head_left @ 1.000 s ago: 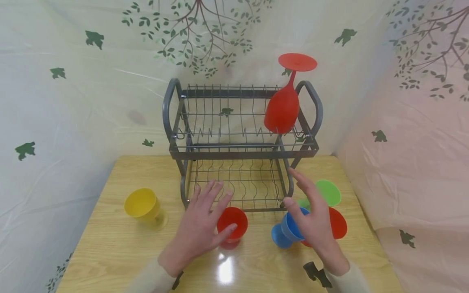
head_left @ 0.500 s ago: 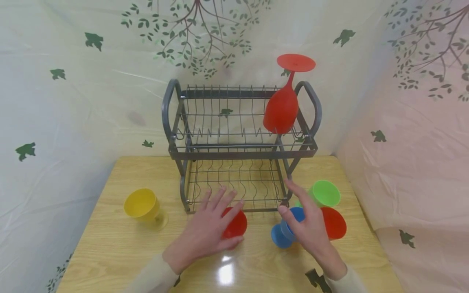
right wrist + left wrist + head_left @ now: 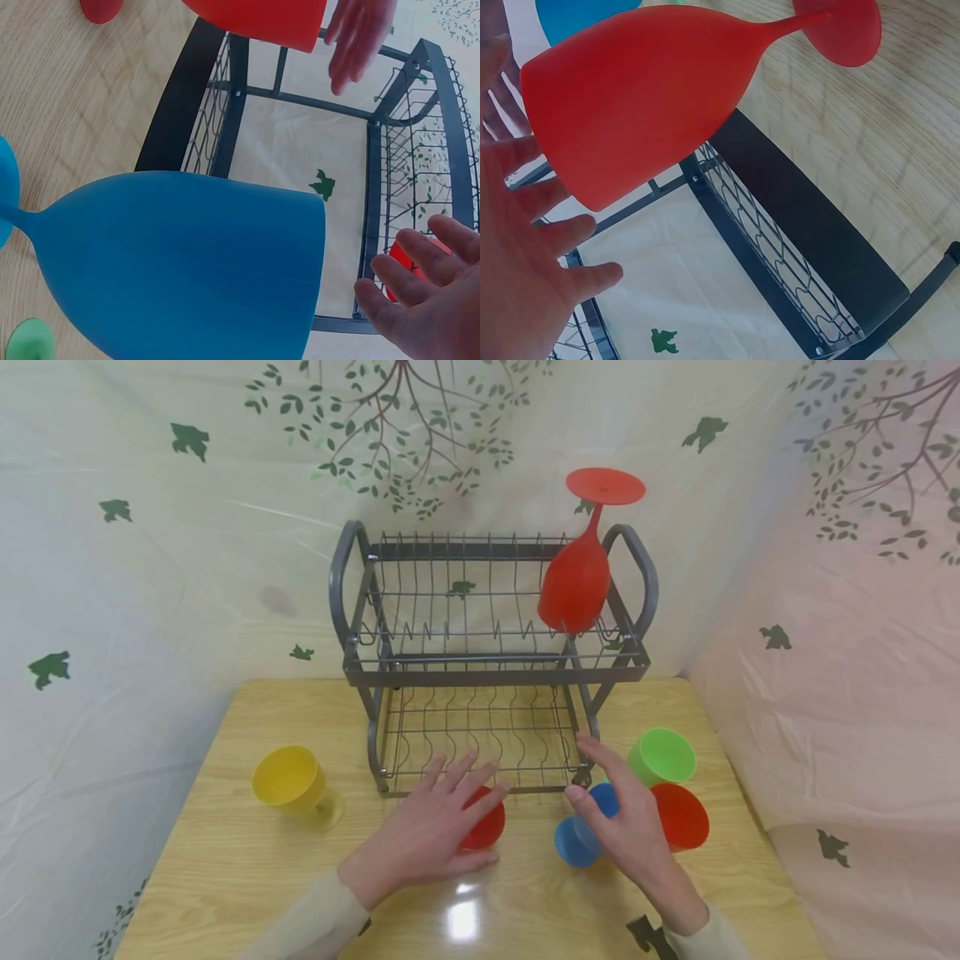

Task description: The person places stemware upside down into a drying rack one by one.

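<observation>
My left hand [image 3: 423, 831] hovers with spread fingers over a red plastic goblet [image 3: 489, 827] that stands upright in front of the rack. In the left wrist view, the fingers [image 3: 551, 232] lie near that goblet's rim [image 3: 562, 142]; whether they touch it I cannot tell. A blue goblet [image 3: 577, 843] stands to the right, partly covered by my right hand [image 3: 633, 831], whose thumb and fingers are apart. The right wrist view has the blue goblet [image 3: 195, 255] large, with the right hand [image 3: 435, 300] beyond its rim and nothing gripped.
A two-tier dark dish rack [image 3: 495, 677] stands at the table's back. On its upper tier, at the right, a red goblet [image 3: 576, 581] leans upside down. A yellow goblet [image 3: 288, 779] stands left; green [image 3: 663, 756] and red [image 3: 682, 817] goblets stand at the right.
My left hand has moved right, over the middle red goblet. The right hand has shifted slightly left and down, uncovering more of the green and red goblets at the right.
</observation>
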Demonstrator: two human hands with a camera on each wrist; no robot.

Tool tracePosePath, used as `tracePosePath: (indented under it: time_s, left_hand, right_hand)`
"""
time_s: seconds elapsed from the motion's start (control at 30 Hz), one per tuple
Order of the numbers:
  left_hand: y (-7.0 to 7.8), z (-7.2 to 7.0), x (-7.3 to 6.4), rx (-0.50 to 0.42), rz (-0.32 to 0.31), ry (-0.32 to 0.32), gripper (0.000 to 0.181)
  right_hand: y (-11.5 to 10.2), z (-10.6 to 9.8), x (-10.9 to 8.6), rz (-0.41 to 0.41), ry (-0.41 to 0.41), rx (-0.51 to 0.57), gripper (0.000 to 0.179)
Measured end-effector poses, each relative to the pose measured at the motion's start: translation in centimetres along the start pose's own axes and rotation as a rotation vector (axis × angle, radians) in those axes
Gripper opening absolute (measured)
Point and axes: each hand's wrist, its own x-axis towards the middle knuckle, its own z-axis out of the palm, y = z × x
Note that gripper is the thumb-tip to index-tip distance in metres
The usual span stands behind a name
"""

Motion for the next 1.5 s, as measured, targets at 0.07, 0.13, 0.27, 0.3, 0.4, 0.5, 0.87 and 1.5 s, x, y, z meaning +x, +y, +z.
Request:
tracePosePath:
  time_s: [0.07, 0.13, 0.27, 0.3, 0.4, 0.5, 0.87, 1.5]
  left_hand:
    - [0.0, 0.0, 0.1, 0.019, 0.011, -0.019, 0.081]
    - [-0.1, 0.1, 0.2, 0.029, 0.021, -0.031, 0.079]
    - [-0.2, 0.1, 0.3, 0.032, 0.039, -0.031, 0.074]
    - [-0.2, 0.1, 0.3, 0.033, 0.043, -0.031, 0.072]
    - [-0.2, 0.1, 0.4, 0.037, 0.056, -0.028, 0.068]
    - [-0.2, 0.1, 0.4, 0.042, 0.069, -0.029, 0.066]
    - [-0.2, 0.4, 0.2, 0.031, 0.106, 0.013, 0.058]
    - [-0.4, -0.9, -1.3, -0.075, 0.045, 0.182, 0.052]
  right_hand:
    - [0.0, 0.0, 0.0, -0.001, 0.001, -0.003, 0.057]
    - [0.0, 0.0, -0.1, -0.002, 0.000, -0.002, 0.057]
    - [-0.1, 0.1, -0.1, 0.000, -0.005, -0.001, 0.057]
    - [-0.1, 0.1, -0.1, 0.000, -0.007, -0.001, 0.057]
    - [-0.1, 0.1, -0.2, 0.007, -0.012, 0.001, 0.057]
    - [-0.1, 0.2, -0.2, 0.014, -0.017, 0.014, 0.057]
    - [-0.2, 0.3, -0.2, 0.022, -0.022, 0.029, 0.058]
    - [-1.2, 1.1, 0.3, 0.006, -0.016, 0.065, 0.057]
